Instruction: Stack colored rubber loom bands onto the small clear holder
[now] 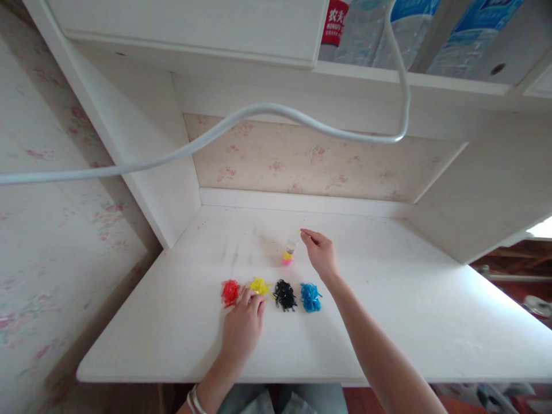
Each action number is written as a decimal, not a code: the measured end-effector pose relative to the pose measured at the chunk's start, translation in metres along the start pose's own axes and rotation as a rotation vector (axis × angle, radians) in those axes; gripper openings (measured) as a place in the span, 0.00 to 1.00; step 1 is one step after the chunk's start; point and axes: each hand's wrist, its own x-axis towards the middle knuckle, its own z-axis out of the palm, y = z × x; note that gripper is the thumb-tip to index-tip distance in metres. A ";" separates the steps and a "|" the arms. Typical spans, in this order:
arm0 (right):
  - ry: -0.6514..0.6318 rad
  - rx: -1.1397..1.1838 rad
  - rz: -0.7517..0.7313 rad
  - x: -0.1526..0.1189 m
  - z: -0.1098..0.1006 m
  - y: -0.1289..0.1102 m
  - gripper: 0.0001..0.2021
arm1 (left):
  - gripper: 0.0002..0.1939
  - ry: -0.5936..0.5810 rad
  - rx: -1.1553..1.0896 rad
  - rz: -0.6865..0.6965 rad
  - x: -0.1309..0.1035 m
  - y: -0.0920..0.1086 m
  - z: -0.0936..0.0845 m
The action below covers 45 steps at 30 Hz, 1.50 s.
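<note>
Four small piles lie in a row on the white desk: a red pile (230,292), a yellow pile (260,286), a black pile (285,295) and a blue pile (311,297). At the near edge of the yellow pile is my left hand (247,316), fingers curled together; what they pinch, if anything, is hidden. Behind the piles stands a small clear bottle (292,245) with yellow and pink pieces at its bottom. My right hand (319,252) is by its top, thumb and forefinger pinched on a tiny yellow piece (300,231).
A white cable (267,109) crosses the view above the desk (409,305). An overhead shelf (414,77) holds water bottles (401,34). White side panels (483,190) flank the desk, with a patterned wall at the left.
</note>
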 end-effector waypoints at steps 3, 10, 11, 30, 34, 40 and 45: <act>0.016 -0.050 -0.075 0.000 0.004 0.003 0.16 | 0.12 -0.007 0.003 -0.008 0.000 0.001 0.000; 0.025 -0.075 -0.151 -0.005 0.017 0.013 0.16 | 0.10 0.067 -0.196 -0.068 0.003 -0.001 0.001; 0.031 -0.078 -0.155 -0.005 0.019 0.015 0.15 | 0.10 0.063 -0.226 -0.089 0.003 -0.003 0.002; -0.460 -0.246 -0.617 -0.084 0.021 0.014 0.10 | 0.11 0.139 -0.550 -0.271 0.003 -0.005 -0.006; -0.531 -0.399 -0.641 -0.078 0.019 0.022 0.09 | 0.09 0.230 -0.577 -0.239 0.001 0.002 -0.013; -0.568 -0.577 -0.658 -0.086 0.025 0.029 0.10 | 0.10 0.208 -0.608 -0.246 0.039 0.037 -0.039; -0.576 -0.577 -0.661 -0.086 0.027 0.030 0.10 | 0.14 0.162 -0.649 -0.227 0.103 0.067 -0.051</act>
